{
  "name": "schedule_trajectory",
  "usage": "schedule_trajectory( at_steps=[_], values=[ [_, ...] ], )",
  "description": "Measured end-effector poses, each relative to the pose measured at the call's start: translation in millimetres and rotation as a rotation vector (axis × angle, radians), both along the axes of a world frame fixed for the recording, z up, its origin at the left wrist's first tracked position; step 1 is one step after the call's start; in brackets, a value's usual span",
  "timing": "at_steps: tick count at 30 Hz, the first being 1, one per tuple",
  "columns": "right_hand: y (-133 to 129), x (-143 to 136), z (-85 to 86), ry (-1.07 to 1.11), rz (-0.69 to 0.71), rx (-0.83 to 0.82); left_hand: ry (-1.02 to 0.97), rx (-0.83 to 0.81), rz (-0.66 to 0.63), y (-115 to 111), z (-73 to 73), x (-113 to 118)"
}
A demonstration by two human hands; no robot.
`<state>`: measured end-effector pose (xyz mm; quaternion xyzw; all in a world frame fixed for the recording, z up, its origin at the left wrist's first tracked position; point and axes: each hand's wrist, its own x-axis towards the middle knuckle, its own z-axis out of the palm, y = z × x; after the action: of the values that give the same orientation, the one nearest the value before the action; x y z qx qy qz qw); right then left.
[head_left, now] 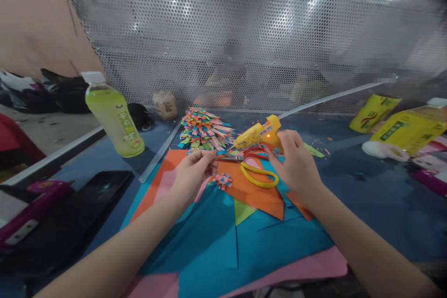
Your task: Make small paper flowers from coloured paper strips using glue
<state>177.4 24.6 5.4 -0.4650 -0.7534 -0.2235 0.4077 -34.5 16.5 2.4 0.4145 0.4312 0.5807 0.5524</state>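
Observation:
My right hand (pixel 298 165) is wrapped round a yellow hot glue gun (pixel 256 132), whose orange light glows. The nozzle points left, close to my left hand (pixel 197 170). There my fingertips pinch a small blue paper strip (pixel 221 152). Scissors (pixel 260 177) with yellow and red handles lie on the coloured paper between my hands, blades toward my left fingers. Just below those fingers is a small fringed paper flower (pixel 222 180) in pink, blue and orange. Behind stands a cone (pixel 206 128) covered in many-coloured paper fringes.
Blue paper sheets (pixel 206 237) and an orange sheet (pixel 258 193) cover the near table. A green drink bottle (pixel 115 118) and black phone (pixel 80 209) are at left. Yellow packages (pixel 412 128) sit at right. A perforated metal panel (pixel 209 32) borders the back.

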Motion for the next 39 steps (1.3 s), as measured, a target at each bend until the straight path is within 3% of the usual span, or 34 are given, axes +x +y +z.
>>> schedule_trajectory(
  at_steps=[8,26,39],
  values=[
    [-3.4,-2.2,2.4,0.007,0.037,0.003,0.006,0.01,-0.001,0.3,-0.6,-0.3],
    [-3.8,0.7,4.0,-0.019,-0.019,-0.001,-0.004,0.022,0.026,6.4,-4.5,-3.6],
    [-6.2,-0.8,5.0,0.022,0.041,-0.01,-0.002,0.047,0.028,7.1,-5.1,-4.6]
  ],
)
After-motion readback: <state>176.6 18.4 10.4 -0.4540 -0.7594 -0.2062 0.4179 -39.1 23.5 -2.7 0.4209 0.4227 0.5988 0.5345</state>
